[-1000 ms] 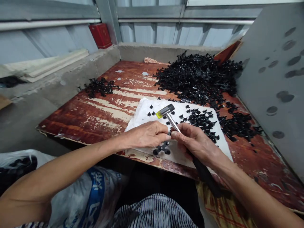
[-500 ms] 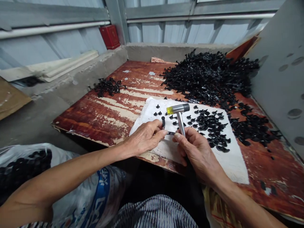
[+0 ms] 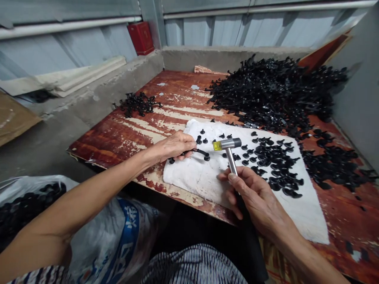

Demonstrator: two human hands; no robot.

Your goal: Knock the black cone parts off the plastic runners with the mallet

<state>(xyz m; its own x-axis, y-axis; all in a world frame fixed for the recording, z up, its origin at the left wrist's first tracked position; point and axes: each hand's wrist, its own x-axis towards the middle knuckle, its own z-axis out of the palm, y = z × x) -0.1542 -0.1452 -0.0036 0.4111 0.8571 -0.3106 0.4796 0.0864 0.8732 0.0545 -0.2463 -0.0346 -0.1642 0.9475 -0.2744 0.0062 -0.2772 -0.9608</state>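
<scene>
Holding a black branched part (image 3: 202, 152) in its closed fingers, the left hand (image 3: 178, 145) is above the left side of a white cloth (image 3: 189, 175). The part pokes out past the fingertips: one arm reaches right and ends in a round foot, another end shows just beyond the fingers, and a third round end sits below the hand. The right hand (image 3: 250, 189) grips the handle of a hammer (image 3: 227, 144), thumb along the metal shaft, some fingers loosely spread. The hammer's head lies just beyond that hand, its yellow face turned left towards the part but apart from it, its dark face to the right. Counting what shows: two hands, one hammer, one held part, one cloth, and one red box (image 3: 141, 37) in the far corner. Small black round-based pieces (image 3: 278, 165) crowd the cloth's right side, overlapping too much to count; a few stand singly beyond the left hand. On the worn red-brown table (image 3: 103, 136), black parts lie in one large heap (image 3: 272, 92) at the far right and one small cluster (image 3: 137, 103) at the far left. Below the left forearm, a white plastic bag (image 3: 99, 232) carries a blue band (image 3: 128, 225) with large white characters, creased and partly hidden, so I cannot read the full wording.
</scene>
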